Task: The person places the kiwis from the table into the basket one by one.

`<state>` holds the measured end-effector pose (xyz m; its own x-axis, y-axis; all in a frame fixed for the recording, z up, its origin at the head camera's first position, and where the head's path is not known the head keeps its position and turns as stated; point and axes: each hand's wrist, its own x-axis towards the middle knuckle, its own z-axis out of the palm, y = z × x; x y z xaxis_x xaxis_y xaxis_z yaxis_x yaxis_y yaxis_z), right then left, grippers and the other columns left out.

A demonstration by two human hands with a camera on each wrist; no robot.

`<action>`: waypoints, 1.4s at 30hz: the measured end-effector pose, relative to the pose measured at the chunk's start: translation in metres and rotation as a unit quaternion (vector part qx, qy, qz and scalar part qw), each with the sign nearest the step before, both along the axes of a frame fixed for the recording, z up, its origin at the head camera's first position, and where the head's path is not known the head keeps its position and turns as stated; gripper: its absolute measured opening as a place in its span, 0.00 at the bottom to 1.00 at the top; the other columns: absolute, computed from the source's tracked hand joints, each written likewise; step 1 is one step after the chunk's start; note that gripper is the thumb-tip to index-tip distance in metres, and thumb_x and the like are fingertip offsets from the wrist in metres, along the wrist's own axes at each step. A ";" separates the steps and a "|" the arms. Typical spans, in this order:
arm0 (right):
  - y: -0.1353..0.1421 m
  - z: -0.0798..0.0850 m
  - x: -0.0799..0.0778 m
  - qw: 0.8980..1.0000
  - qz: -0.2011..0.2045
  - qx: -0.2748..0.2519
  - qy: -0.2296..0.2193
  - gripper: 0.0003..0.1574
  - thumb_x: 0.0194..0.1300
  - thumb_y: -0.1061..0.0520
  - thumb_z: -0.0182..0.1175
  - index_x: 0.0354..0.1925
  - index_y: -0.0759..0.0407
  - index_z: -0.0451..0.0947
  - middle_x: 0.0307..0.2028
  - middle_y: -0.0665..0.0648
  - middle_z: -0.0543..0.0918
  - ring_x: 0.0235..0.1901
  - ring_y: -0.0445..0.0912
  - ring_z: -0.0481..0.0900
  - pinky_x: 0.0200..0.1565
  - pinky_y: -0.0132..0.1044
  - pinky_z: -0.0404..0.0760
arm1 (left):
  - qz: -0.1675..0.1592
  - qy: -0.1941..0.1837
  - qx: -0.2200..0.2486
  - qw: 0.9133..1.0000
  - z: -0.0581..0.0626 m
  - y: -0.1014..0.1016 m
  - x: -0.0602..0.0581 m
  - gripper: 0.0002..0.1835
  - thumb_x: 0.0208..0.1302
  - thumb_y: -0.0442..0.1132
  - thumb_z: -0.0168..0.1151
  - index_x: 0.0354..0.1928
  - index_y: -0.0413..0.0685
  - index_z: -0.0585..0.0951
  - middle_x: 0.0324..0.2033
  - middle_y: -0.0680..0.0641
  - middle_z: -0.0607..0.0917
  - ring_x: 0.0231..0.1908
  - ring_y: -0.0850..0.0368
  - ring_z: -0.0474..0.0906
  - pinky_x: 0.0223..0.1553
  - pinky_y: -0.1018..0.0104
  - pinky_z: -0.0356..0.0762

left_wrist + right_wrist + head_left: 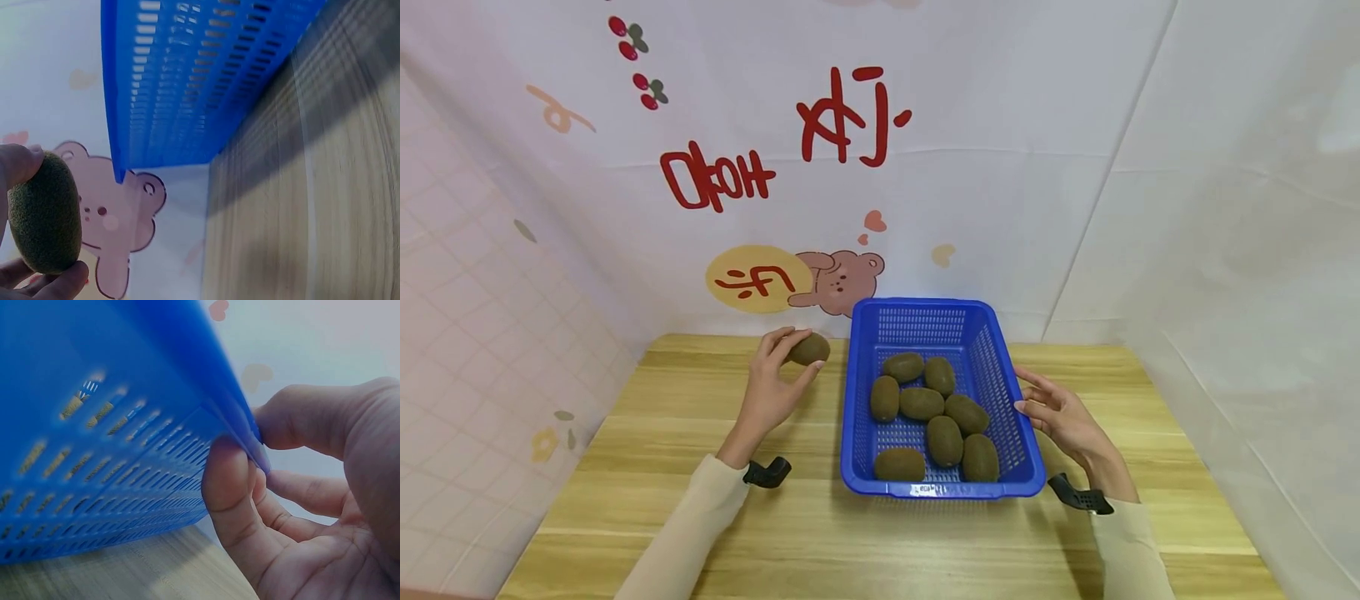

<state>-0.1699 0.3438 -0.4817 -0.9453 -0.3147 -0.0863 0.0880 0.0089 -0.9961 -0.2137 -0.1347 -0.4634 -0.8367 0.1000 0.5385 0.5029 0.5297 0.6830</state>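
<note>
A brown fuzzy kiwi (810, 349) is pinched between the thumb and fingers of my left hand (772, 379), just left of the basket. The left wrist view shows this kiwi (45, 215) upright, gripped at both ends and clear of the table. My right hand (1063, 417) holds the right rim of the blue plastic basket (847, 433). In the right wrist view the thumb and fingers of the right hand (306, 506) pinch the basket's rim (240, 419) from both sides. Several kiwis (921, 403) lie in the basket, mostly toward its middle and near end.
The basket stands on a wood-grain table (790, 533). Behind the table hangs a white printed cloth (985, 200) with a pink bear (842, 283) and red characters. More pale cloth (1240, 317) hangs along the right side, with a checked cloth (467, 350) at the left.
</note>
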 end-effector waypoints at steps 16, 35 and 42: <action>0.004 0.001 0.005 1.000 -0.006 0.005 -0.006 0.47 0.75 0.63 0.59 0.81 0.63 0.47 0.46 0.53 0.81 0.44 0.39 0.85 0.48 0.32 0.87 | -0.074 0.033 -0.009 0.997 0.027 0.031 0.032 0.29 0.61 0.40 0.76 0.65 0.52 0.81 0.65 0.44 0.75 0.65 0.50 0.74 0.58 0.59 0.82; 0.000 0.002 0.001 1.000 -0.007 0.017 -0.004 0.46 0.75 0.61 0.60 0.81 0.60 0.50 0.48 0.53 0.81 0.45 0.41 0.85 0.49 0.33 0.87 | -0.174 0.015 -0.047 0.984 0.046 0.066 0.060 0.28 0.62 0.43 0.75 0.65 0.57 0.80 0.65 0.47 0.76 0.67 0.50 0.74 0.63 0.51 0.79; 0.000 0.002 0.002 1.000 -0.005 0.011 -0.004 0.46 0.75 0.62 0.60 0.81 0.62 0.49 0.47 0.53 0.82 0.45 0.41 0.86 0.49 0.35 0.87 | -0.199 0.010 -0.066 0.978 0.047 0.072 0.067 0.28 0.64 0.46 0.74 0.65 0.57 0.79 0.66 0.48 0.75 0.66 0.52 0.74 0.62 0.53 0.80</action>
<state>-0.1680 0.3438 -0.4801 -0.9473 -0.3039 -0.1012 0.0969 0.0291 -0.9949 -0.1467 -0.0631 -0.4160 -0.7068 0.4855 0.5146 0.6997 0.3721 0.6099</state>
